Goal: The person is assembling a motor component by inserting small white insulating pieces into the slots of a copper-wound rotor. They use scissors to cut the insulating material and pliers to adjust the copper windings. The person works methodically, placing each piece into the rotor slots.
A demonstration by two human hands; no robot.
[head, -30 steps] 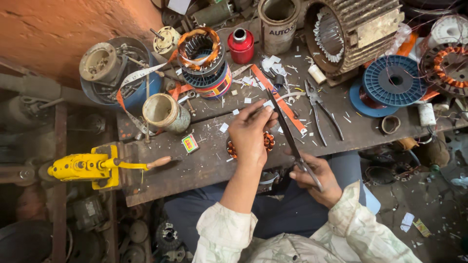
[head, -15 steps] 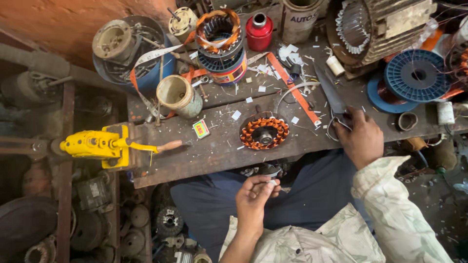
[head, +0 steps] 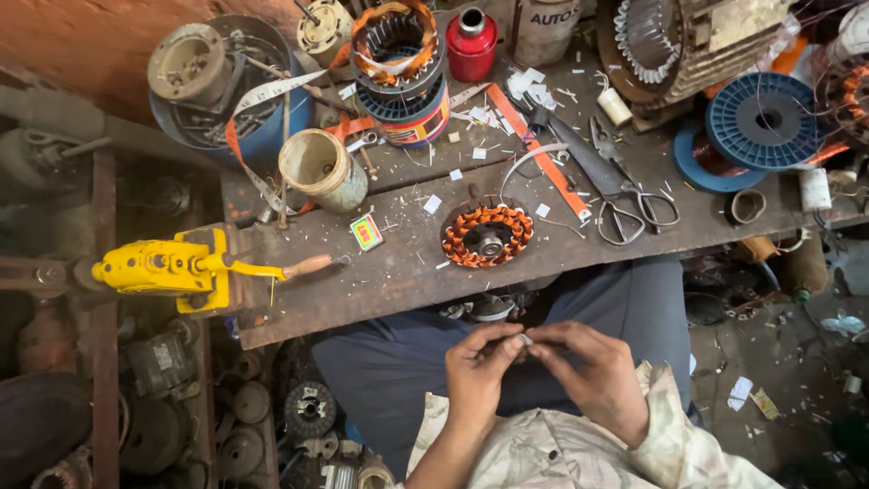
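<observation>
Both hands met over the person's lap, below the near edge of the counter (head: 389, 272). The left hand (head: 478, 369) was curled, thumb and fingertips pinched together, and the right hand (head: 593, 371) reached across to it with fingers bent, so that the two gripped one small pale piece (head: 523, 340) between them; what the piece was could not be told, as it was mostly hidden by the fingers. The forearms came up from the bottom of the view, the right in a pale patterned sleeve. On the dark, scratched wooden counter, just beyond the hands, lay one round stator (head: 487, 235) wound with orange copper coils around a metal hub, well apart from the hands. To its right lay one pair of steel scissors (head: 634, 186) with looped handles, beside one long orange strip (head: 534, 145). Farther right lay two blue plastic spools (head: 760, 122), ribbed and round, one overlapping the other. One red cylindrical can (head: 472, 45) stood at the far edge, and one cream cup (head: 321, 169) lay tilted on its side to the left. One yellow metal tool (head: 163, 269) with a wooden handle was fixed at the counter's left end. Small white paper scraps (head: 480, 118) were scattered over the wood.
</observation>
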